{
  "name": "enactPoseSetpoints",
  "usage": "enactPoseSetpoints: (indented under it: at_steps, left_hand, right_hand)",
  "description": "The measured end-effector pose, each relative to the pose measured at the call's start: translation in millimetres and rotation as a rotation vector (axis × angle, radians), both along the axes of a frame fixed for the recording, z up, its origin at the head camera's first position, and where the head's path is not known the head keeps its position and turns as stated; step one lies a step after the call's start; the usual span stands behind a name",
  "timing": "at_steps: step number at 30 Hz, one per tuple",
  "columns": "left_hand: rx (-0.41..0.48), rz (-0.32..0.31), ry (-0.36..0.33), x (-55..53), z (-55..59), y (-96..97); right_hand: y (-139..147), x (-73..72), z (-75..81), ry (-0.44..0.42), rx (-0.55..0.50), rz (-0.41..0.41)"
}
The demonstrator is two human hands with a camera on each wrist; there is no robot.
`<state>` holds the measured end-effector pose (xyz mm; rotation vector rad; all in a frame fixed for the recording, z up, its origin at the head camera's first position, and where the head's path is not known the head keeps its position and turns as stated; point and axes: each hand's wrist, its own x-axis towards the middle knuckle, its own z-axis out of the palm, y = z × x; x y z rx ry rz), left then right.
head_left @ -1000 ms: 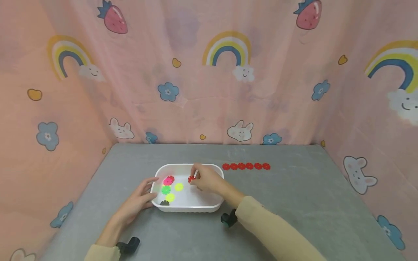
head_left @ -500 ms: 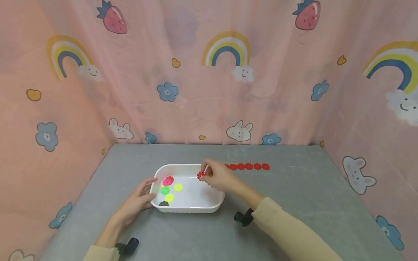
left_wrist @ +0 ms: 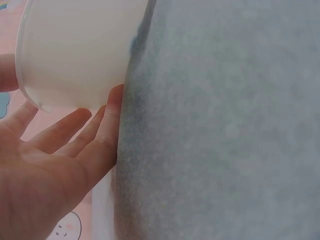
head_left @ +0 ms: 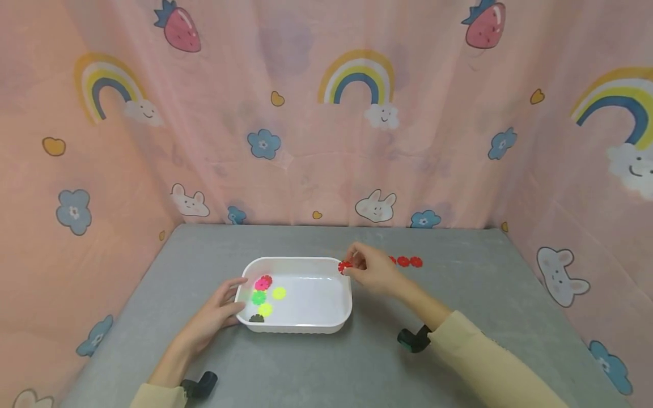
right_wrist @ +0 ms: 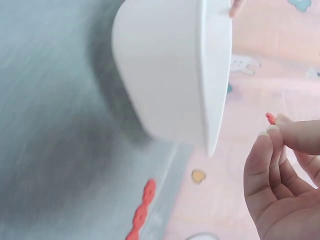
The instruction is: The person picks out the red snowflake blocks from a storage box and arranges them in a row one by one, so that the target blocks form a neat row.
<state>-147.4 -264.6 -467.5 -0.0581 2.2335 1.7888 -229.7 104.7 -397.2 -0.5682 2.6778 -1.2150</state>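
A red plastic snowflake disc (head_left: 344, 266) with a notched edge is pinched between the thumb and fingertips of my right hand (head_left: 376, 272), at the back right corner of the white tray (head_left: 326, 327). In the right wrist view this disc (right_wrist: 270, 118) shows edge-on at the fingertips. My left hand (head_left: 218, 309) holds the tray's left end, thumb and index fingertip at the rim; the left wrist view has the other fingers along the outer wall. Inside the tray's left part lie a pink disc (head_left: 262, 285), a green disc (head_left: 259, 297), yellow discs (head_left: 279, 293) and a dark disc (head_left: 257, 318).
A row of red discs (head_left: 403, 262) lies on the grey table (head_left: 285, 368) right of the tray, its left part hidden behind my right hand. A pink patterned curtain (head_left: 306, 170) stands along the table's back and sides.
My right hand has carried the red disc from inside the tray rightward and back to its right corner, now covering part of the red row. The left hand and tray stay put.
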Motion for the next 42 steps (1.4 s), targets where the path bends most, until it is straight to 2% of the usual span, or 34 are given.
enactPoseSetpoints:
  at_steps: [8,15,19,26,42]
  left_hand:
    - [-0.002,0.003,-0.006,0.1,1.0,0.4]
    - [0.004,0.002,-0.003,0.1,2.7,1.0]
    - [-0.002,0.007,-0.006,-0.1,3.2,1.3]
    - [-0.029,0.036,-0.016,-2.4,1.4,2.9]
    - [-0.019,0.035,-0.025,-2.8,0.9,2.0]
  right_hand:
    - [42.6,-8.7,-8.3,0.028,0.001,-0.055]
    - [77.2,-18.2,-15.7,0.077,-0.039,-0.052]
    - [94.9,-23.5,-16.9,0.084,-0.051,-0.077]
    - [119.1,-30.7,-19.1,0.064,-0.041,-0.153]
    - [156.3,-53.9,-42.6,-0.005,-0.033,-0.214]
